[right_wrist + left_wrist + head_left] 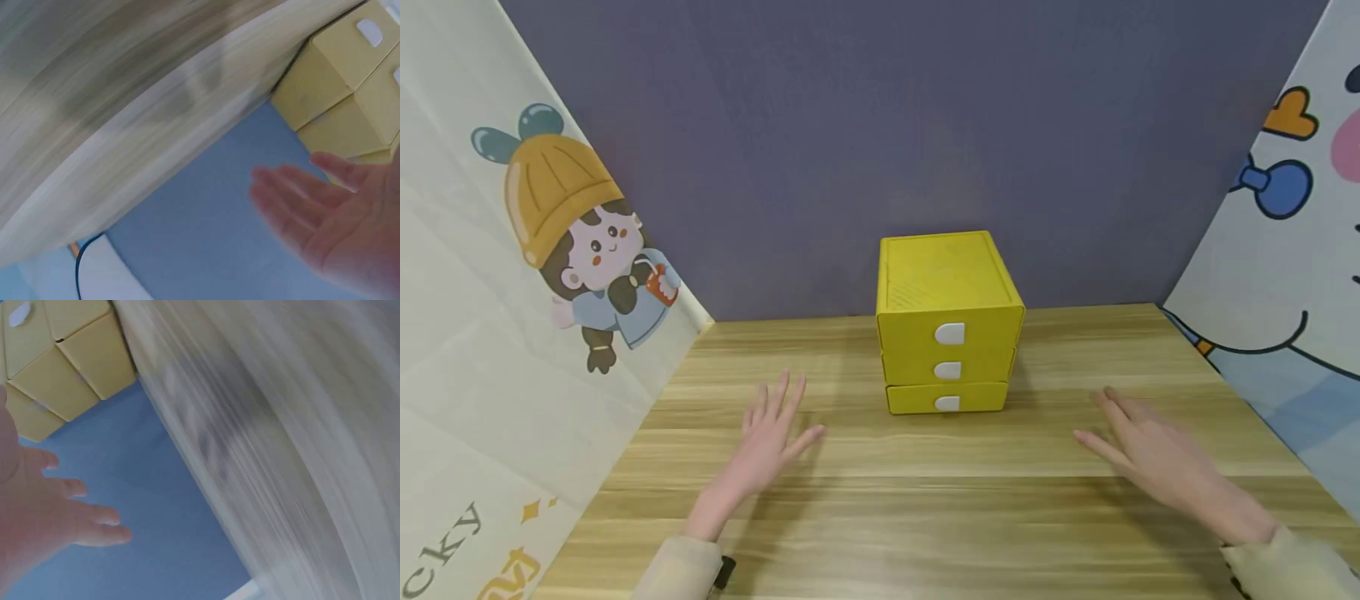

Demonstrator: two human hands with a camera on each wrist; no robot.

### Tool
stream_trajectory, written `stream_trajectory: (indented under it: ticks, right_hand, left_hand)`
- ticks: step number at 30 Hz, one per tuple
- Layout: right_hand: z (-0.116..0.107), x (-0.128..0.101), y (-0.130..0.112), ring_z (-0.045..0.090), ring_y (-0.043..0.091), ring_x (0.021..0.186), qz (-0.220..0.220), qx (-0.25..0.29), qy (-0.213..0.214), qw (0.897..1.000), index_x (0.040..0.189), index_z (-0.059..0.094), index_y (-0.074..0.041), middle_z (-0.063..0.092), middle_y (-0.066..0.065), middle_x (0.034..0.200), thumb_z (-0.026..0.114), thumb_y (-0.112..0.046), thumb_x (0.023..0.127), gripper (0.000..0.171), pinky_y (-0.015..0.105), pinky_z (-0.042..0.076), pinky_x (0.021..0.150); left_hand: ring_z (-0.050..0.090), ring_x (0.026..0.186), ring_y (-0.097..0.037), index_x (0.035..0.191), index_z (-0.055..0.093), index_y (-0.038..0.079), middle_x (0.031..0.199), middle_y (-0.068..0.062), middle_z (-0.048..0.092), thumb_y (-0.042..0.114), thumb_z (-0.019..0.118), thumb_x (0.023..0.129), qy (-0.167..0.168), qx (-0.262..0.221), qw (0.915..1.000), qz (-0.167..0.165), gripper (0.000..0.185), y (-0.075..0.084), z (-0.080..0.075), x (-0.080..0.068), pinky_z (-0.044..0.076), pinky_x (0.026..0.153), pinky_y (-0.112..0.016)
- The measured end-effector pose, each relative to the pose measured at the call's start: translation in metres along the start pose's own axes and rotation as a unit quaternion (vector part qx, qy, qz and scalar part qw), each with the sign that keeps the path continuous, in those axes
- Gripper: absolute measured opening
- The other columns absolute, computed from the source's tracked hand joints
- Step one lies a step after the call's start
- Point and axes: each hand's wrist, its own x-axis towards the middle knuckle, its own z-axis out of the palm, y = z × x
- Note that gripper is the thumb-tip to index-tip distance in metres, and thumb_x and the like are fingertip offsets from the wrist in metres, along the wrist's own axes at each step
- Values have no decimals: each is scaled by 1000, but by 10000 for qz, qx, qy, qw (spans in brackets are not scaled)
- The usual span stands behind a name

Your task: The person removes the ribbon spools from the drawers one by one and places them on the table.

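Note:
A yellow box with three stacked drawers (pixel 951 275) stands on the wooden table near the back wall, each drawer front bearing a white rounded tab (pixel 950 333). All three drawers look pushed in. To its left, my left hand (pixel 765 446) hovers over the table with fingers spread and nothing held. On the other side my right hand (pixel 1157 454) is also over the table, fingers extended toward the box and holding nothing. Both wrist views show an empty hand, with the yellow drawer box (pixel 69 362) apart from the fingers.
The wooden table (pixel 880 517) meets a dark grey-blue wall (pixel 850 150) at the back. A white panel with a cartoon child (pixel 602 242) stands at the left. Another panel with cartoon prints (pixel 1285 275) borders the right side.

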Motion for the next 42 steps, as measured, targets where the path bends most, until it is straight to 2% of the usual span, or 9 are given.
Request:
stream_trajectory:
  ticks: [5,8,11,15,19,23,30,37,42]
  right_hand:
    - [-2,14,-19,70,34,91,114,762,-160,9969,132,57,3,69,25,116,43,-52,103,63,51,58,71]
    - [0,24,-31,70,20,83,176,1571,-444,9864,131,59,1,74,13,107,39,-50,105,61,42,59,68]
    - [2,35,-43,71,18,84,375,2585,-870,9614,132,59,1,75,10,105,36,-50,106,62,39,60,72]
    - [3,49,-65,71,22,88,672,3731,-1166,9180,127,61,4,75,11,106,34,-51,106,65,35,61,75]
    - [-1,64,-85,71,24,86,770,4600,-1199,8764,122,61,8,75,14,104,35,-54,105,69,35,62,76]
    - [-7,80,-100,71,20,85,877,5145,-1260,8437,125,57,11,74,16,108,35,-60,102,77,30,61,78]
    - [-17,100,-117,70,14,81,1028,5460,-1250,8220,127,58,9,76,11,105,36,-66,99,83,27,61,76]
    - [-20,111,-123,72,9,78,1143,6179,-1581,7617,132,53,12,77,-2,94,35,-66,99,86,23,61,75]
    - [-21,115,-125,71,10,80,1076,6358,-1667,7459,133,51,13,77,-4,93,33,-67,99,88,22,60,75]
  left_hand:
    - [3,152,-47,161,5,12,167,-18,1,55,46,101,-131,-874,9960,146,84,9,-3,17,9,121,-68]
    - [10,153,-42,161,8,10,167,-18,8,51,44,103,-221,-1589,9869,181,79,17,-5,29,14,123,-62]
    - [20,152,-40,160,14,9,166,-17,17,51,38,105,-322,-2447,9691,-9,73,27,-8,41,20,123,-59]
    - [29,149,-41,159,17,9,163,-18,25,58,32,104,-506,-3661,9285,-369,75,39,-13,57,28,121,-57]
    - [32,147,-41,159,18,10,162,-19,26,61,32,103,-475,-4274,9018,-433,77,54,-20,76,35,118,-55]
    - [31,148,-41,159,18,11,163,-17,25,59,33,103,-335,-4472,8931,-350,75,69,-26,97,37,117,-53]
    - [27,149,-42,159,19,12,164,-14,24,55,34,104,-345,-4816,8755,-207,71,87,-33,124,32,120,-56]
    - [32,148,-35,161,12,20,167,-7,17,65,37,99,-339,-4737,8786,-496,81,97,-31,143,37,119,-52]
    - [30,150,-29,161,7,25,168,-3,15,68,38,97,-264,-4757,8767,-670,83,102,-27,152,39,117,-51]
